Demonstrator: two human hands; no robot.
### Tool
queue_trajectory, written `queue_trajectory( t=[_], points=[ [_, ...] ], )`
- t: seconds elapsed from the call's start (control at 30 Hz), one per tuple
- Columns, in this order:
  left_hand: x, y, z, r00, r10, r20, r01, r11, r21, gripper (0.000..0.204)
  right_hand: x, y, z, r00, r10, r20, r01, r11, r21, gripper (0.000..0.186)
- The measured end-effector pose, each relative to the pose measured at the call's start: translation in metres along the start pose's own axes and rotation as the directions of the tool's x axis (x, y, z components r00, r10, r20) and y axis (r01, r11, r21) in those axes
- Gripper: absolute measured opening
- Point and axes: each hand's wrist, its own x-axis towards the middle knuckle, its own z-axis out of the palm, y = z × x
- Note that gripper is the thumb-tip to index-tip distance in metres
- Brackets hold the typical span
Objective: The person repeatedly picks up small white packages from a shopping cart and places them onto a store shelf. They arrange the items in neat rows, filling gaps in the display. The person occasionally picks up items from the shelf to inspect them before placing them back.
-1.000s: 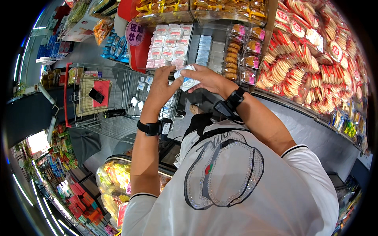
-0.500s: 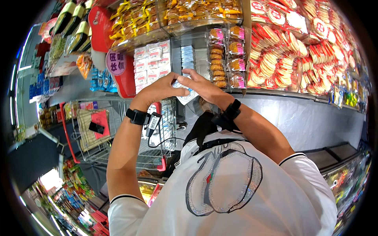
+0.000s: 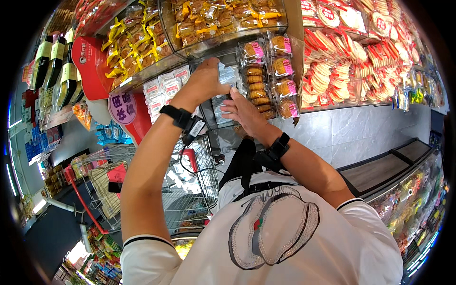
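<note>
My left hand [image 3: 204,83] reaches into a clear compartment [image 3: 212,122] holding pale blue-white packets [image 3: 225,70]. Its fingers curl down over the upper packets; what they grip is hidden. My right hand [image 3: 244,114] is beside the same stack, below my left thumb, fingers apart and extended with nothing visible held. To the left are boxed white packs with red print [image 3: 168,85]; to the right, bagged round pastries [image 3: 256,85] with pink labels.
A metal cart [image 3: 111,209] holding a few items stands at lower left. Yellow-wrapped snacks [image 3: 213,19] fill bins behind the compartment, red-and-white cracker packs [image 3: 332,66] the right bins. A red curved sign [image 3: 90,71] is at left. Grey tiled floor [image 3: 356,128] shows at right.
Both hands have moved forward into the compartment. The white packet that they held between them is no longer distinguishable, and my right hand's fingers have spread. The view has shifted along the display.
</note>
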Motion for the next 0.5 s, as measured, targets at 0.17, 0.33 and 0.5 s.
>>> queue_trajectory(
  t=[0.17,0.33,0.5],
  points=[
    [0.027,-0.011,0.032,0.996,-0.075,0.04,0.072,0.996,0.056,0.081,0.029,0.02,-0.006,0.998,-0.055,-0.025,0.055,0.998,0.012,0.082],
    [0.039,-0.021,0.049,0.993,-0.098,0.068,0.089,0.988,0.126,0.078,0.059,0.027,-0.01,0.985,-0.101,-0.143,0.098,0.995,-0.033,0.07],
    [0.041,-0.027,0.059,0.996,-0.073,0.05,0.071,0.996,0.045,0.079,0.079,0.039,-0.011,0.936,-0.123,-0.33,0.132,0.991,0.007,0.033]
  ],
)
